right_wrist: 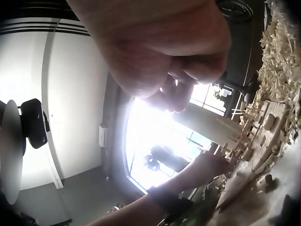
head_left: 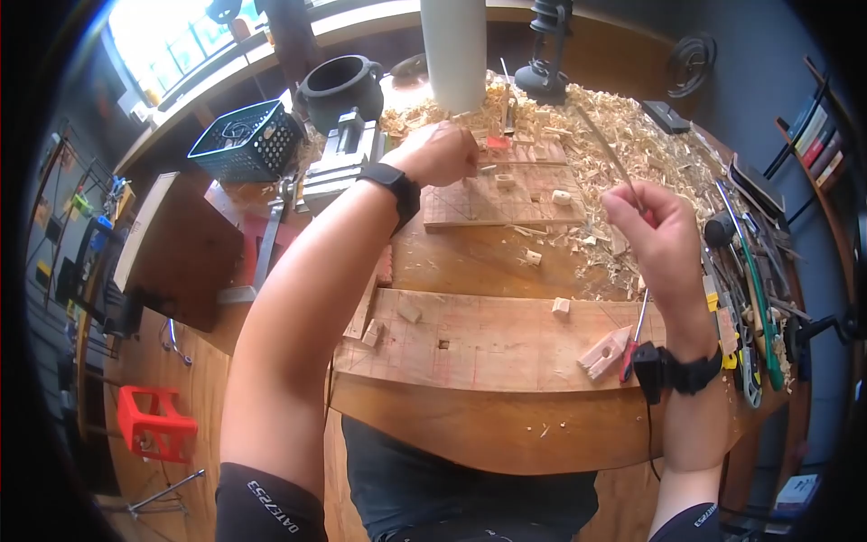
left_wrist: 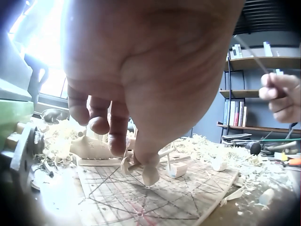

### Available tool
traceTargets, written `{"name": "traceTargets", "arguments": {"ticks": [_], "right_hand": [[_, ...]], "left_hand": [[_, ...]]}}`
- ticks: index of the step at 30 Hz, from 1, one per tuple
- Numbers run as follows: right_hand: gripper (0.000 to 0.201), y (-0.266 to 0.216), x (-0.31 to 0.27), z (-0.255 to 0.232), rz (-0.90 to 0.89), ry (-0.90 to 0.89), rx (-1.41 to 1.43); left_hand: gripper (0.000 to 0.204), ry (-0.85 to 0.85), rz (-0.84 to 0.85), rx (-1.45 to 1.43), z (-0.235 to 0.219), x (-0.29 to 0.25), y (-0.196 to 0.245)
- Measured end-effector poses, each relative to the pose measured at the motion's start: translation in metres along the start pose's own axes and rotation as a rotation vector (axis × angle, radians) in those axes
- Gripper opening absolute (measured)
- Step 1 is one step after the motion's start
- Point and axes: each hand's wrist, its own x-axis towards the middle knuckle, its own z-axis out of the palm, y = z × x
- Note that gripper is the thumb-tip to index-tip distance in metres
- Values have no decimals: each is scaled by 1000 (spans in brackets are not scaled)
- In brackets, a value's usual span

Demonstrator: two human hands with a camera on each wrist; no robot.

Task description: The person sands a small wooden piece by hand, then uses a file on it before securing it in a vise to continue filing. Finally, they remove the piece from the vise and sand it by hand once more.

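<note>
Two hands (head_left: pixel 442 154), two gridded boards (head_left: pixel 492 339), one blue basket (head_left: pixel 246 140), one black pot (head_left: pixel 341 88)

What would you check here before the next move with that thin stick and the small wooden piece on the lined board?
1. Left hand pinches the small wooden piece: ok.
2. Right hand has a grip on the thin stick: ok.
3. Lined board lies flat on the workbench: ok.
4. Stick tip lined up with the piece: not ok, they are apart.
5. Hole in the piece: cannot tell.
</note>
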Motion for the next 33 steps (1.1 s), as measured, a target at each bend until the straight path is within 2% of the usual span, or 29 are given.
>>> {"name": "traceTargets", "arguments": {"ticks": [6,20,25,33], "right_hand": [[13,10,-31,1,-52,44,54],[17,27,-35,-3,-61,26,48],[18,29,-35,-4,-64,13,34],[20,31,-33,-3,-87,5,-18]], "left_hand": [[13,-3,3,-3,0,10,-2],[12,-50,-18,28,8,19,8],[12,1,43,-15,16,19,3],[12,9,14,23,10,14,13]]}}
